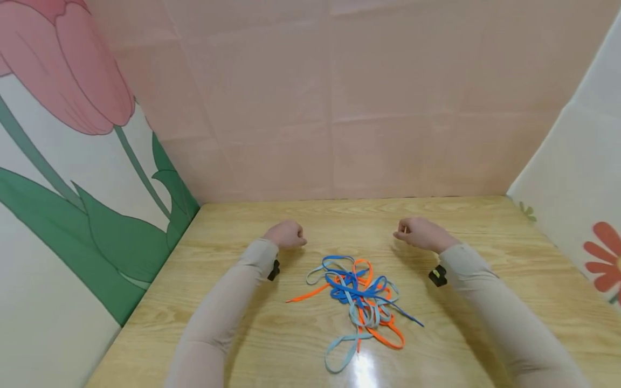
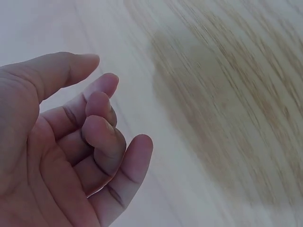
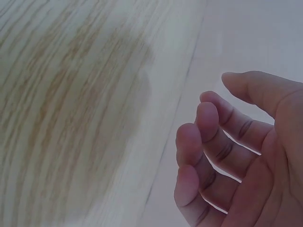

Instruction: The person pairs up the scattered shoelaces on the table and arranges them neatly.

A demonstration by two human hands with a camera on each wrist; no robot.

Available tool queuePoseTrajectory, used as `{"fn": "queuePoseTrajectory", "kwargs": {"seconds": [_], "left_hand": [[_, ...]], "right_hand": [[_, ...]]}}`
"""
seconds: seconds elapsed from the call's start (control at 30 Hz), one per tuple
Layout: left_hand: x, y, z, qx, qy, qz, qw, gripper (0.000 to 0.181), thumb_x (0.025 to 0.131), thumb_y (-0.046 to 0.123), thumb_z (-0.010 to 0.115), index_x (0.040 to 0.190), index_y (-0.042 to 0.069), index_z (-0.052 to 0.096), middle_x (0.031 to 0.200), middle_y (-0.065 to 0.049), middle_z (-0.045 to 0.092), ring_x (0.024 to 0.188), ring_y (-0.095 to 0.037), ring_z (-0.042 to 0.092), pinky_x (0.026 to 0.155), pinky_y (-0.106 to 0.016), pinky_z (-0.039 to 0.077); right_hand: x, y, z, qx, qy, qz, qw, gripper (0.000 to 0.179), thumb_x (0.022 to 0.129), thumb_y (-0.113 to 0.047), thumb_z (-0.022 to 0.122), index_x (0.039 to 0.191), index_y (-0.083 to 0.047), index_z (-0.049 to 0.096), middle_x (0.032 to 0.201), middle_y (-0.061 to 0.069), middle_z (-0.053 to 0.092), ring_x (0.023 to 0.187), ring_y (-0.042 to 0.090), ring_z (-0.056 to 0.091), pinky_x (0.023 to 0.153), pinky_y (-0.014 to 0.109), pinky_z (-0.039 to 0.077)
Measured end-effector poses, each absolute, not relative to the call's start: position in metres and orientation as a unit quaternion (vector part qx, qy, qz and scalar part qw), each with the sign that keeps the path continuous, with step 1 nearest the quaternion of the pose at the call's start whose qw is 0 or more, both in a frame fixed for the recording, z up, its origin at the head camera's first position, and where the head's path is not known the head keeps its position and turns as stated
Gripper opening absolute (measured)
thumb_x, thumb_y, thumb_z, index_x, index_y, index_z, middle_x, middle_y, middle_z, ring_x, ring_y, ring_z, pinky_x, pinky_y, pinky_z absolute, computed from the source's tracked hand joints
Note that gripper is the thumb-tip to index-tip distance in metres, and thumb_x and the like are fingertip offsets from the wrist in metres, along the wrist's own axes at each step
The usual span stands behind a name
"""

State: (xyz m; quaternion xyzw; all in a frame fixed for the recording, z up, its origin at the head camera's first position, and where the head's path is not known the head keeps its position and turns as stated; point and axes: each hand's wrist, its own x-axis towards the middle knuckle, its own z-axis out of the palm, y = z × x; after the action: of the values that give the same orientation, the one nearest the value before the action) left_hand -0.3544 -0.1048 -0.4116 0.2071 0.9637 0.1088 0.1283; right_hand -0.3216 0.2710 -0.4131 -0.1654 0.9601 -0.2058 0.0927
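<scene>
A loose tangle of flat shoelaces lies on the wooden table in the head view: a blue shoelace (image 1: pixel 356 292), an orange shoelace (image 1: pixel 395 337) and a pale grey-blue shoelace (image 1: pixel 339 340), looped over one another. Beyond the tangle and to its left, my left hand (image 1: pixel 286 234) hovers over the table. My right hand (image 1: pixel 422 234) is held at about the same depth, to the right. Both wrist views show loosely curled fingers (image 2: pixel 102 142) with bare palms and nothing held. The laces appear in neither wrist view.
The light wooden table (image 1: pixel 242 221) runs back to a pinkish covered wall (image 1: pixel 388 108). At the left stands a panel with printed tulips (image 1: pixel 87 70); a white panel with a red flower (image 1: pixel 604 256) bounds the right. Dark wrist cameras (image 1: pixel 438 275) sit under both wrists.
</scene>
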Motion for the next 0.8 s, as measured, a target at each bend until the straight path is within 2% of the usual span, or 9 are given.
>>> {"fn": "queuePoseTrajectory", "kwargs": {"seconds": [0.3,0.43,0.67,0.8], "left_hand": [[-0.322,-0.064,-0.395,0.28,0.944,0.124,0.125,0.017,0.095,0.031,0.062,0.085,0.018,0.062,0.08,0.005,0.062,0.067,-0.01,0.053,0.063,-0.027,0.045],[-0.302,-0.034,-0.385,0.348,0.922,0.114,0.122,0.014,0.095,0.03,0.061,0.085,0.02,0.062,0.081,0.009,0.062,0.07,-0.007,0.056,0.065,-0.023,0.047],[-0.264,0.023,-0.376,0.456,0.876,0.068,0.14,0.011,0.097,0.031,0.059,0.091,0.022,0.061,0.078,0.012,0.06,0.061,-0.003,0.055,0.06,-0.017,0.044],[-0.245,0.049,-0.382,0.527,0.838,0.035,0.14,0.009,0.097,0.031,0.06,0.097,0.023,0.064,0.085,0.013,0.061,0.07,0.002,0.055,0.065,-0.012,0.043]], "right_hand": [[-0.322,0.277,-0.422,-0.161,0.963,-0.201,0.085,0.027,0.099,-0.03,0.053,0.091,-0.005,0.061,0.071,0.006,0.058,0.059,0.014,0.049,0.053,0.03,0.041],[-0.322,0.278,-0.422,-0.162,0.962,-0.203,0.085,0.027,0.099,-0.029,0.053,0.091,-0.005,0.061,0.069,0.005,0.057,0.059,0.014,0.048,0.053,0.03,0.04],[-0.322,0.278,-0.424,-0.164,0.962,-0.21,0.067,0.025,0.099,-0.027,0.054,0.089,-0.005,0.061,0.066,0.0,0.053,0.058,0.013,0.048,0.053,0.029,0.04],[-0.32,0.279,-0.425,-0.172,0.959,-0.215,0.064,0.023,0.098,-0.024,0.055,0.087,-0.005,0.061,0.065,0.001,0.053,0.057,0.012,0.047,0.052,0.028,0.04]]}}
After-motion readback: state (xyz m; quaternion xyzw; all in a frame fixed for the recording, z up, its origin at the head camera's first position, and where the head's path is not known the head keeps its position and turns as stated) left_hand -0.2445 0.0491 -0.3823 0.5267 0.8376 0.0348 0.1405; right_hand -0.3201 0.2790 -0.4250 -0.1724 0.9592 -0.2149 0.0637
